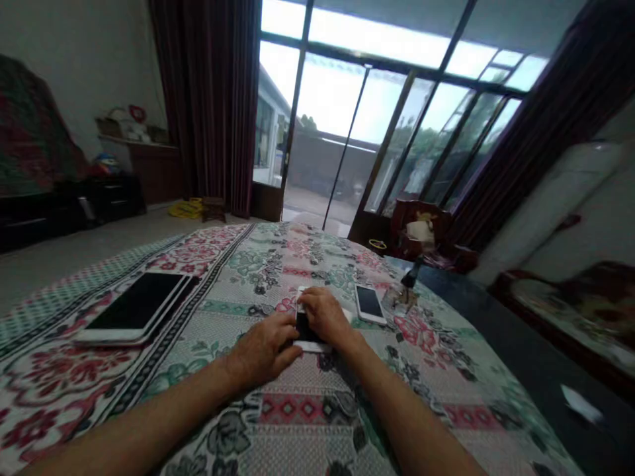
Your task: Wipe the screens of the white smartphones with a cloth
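Note:
A white smartphone (310, 346) with a dark screen lies on the patterned tablecloth, partly covered by my hands. My left hand (268, 344) grips its left side, thumb at the lower edge and fingers along the side. Across its upper part rests my right hand (325, 316), fingers curled down near the top left corner; whatever is under the fingertips is hidden. A small white patch (348, 315) shows just beyond the right hand, its kind unclear. Another white smartphone (370, 303) lies face up to the right. On the left lie two stacked white tablets (139, 303), the upper with a dark screen.
The floral tablecloth (297, 436) covers the table. Right of the second phone stands a small clear object with a dark top (409, 281), blurred. A dark surface (516, 357) borders the table on the right. Beyond are a carved wooden chair (421, 228) and glass doors (342, 145).

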`<act>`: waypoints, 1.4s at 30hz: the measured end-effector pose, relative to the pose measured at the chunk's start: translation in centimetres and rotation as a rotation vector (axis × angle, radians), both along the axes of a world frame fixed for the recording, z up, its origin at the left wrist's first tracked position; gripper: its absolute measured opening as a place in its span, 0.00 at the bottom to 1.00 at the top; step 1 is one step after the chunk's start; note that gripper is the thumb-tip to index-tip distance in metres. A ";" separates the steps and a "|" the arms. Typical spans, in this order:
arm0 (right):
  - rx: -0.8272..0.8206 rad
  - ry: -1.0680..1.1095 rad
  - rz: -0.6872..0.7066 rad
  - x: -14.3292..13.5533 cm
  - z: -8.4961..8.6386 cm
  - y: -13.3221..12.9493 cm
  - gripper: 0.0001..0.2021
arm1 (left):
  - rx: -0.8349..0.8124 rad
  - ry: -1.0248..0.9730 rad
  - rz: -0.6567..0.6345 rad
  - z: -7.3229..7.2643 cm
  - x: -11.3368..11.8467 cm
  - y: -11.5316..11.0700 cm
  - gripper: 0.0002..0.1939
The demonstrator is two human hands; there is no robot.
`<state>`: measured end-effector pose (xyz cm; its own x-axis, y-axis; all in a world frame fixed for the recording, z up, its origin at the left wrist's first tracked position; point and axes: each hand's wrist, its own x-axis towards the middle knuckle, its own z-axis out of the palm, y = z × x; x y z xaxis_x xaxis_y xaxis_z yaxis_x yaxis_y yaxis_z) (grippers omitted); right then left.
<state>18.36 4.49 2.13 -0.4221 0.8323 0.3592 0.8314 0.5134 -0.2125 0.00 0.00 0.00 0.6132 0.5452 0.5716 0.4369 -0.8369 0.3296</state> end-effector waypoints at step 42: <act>0.038 -0.016 0.118 0.9 0.4 1.2 0.15 | 0.102 0.145 0.132 -0.1 -0.2 -0.1 0.07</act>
<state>19.28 5.74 2.49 -0.5224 0.7622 0.3822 0.7677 0.6155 -0.1782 -0.24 -0.10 -0.05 0.6196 0.5705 0.5392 0.5818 -0.7948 0.1723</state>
